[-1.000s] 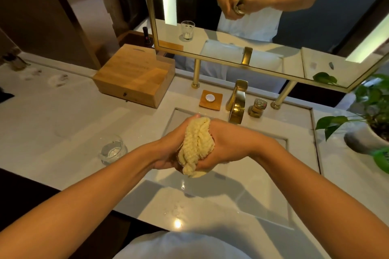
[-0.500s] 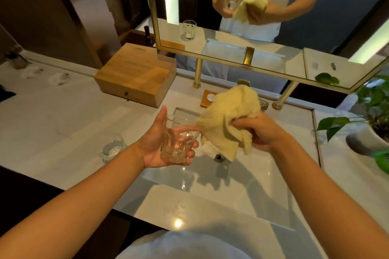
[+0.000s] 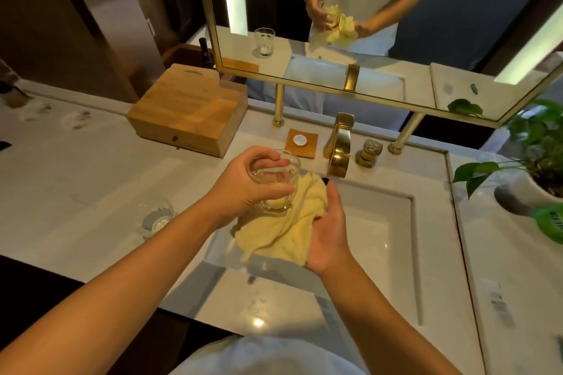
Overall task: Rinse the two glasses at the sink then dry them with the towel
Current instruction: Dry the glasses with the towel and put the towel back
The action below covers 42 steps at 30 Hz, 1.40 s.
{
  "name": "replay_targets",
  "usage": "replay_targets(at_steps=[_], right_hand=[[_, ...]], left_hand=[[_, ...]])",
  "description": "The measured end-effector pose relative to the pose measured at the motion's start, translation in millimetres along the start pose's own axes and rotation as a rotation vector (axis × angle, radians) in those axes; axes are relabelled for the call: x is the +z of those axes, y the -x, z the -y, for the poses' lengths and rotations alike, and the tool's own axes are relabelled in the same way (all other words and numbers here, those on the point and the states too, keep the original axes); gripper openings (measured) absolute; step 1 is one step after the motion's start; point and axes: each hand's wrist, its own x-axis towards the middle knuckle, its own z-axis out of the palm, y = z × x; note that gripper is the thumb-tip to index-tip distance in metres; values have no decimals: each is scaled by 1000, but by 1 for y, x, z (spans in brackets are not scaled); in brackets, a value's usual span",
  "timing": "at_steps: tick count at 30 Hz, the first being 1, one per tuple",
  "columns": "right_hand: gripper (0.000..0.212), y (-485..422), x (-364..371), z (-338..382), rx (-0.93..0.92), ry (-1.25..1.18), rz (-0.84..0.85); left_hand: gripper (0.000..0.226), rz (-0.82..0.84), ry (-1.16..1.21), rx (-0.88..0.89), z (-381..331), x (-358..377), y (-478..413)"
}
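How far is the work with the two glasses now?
Rinsing looks done: no water runs from the tap. In hand: the left hand grips one glass, its base pressed into the towel that the right hand holds over the sink. Left: the other glass on the counter; whether it is dry, I cannot tell.

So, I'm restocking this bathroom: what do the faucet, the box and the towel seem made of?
The faucet: gold-toned metal, polished, with bright reflections. The box: pale wood, matte, grain showing. The towel: soft yellow cloth, perhaps cotton, nubby and draping in folds.
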Motion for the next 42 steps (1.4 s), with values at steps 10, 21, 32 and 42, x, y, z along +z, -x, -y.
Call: replay_targets(at_steps=[10,21,32,42], right_hand=[[74,4,21,21,-128,169,-86],[45,34,64,17,-377,1088,-26],[53,8,66,25,-824,1834,-95],[22,-12,74,9,-397,894,-502]], left_hand=[[82,-47,-581,101,-15,2,21],[47,-183,375,-445,-14,8,19],[46,-168,462,-383,-16,31,19],[27,-283,-485,323,2,35,33]])
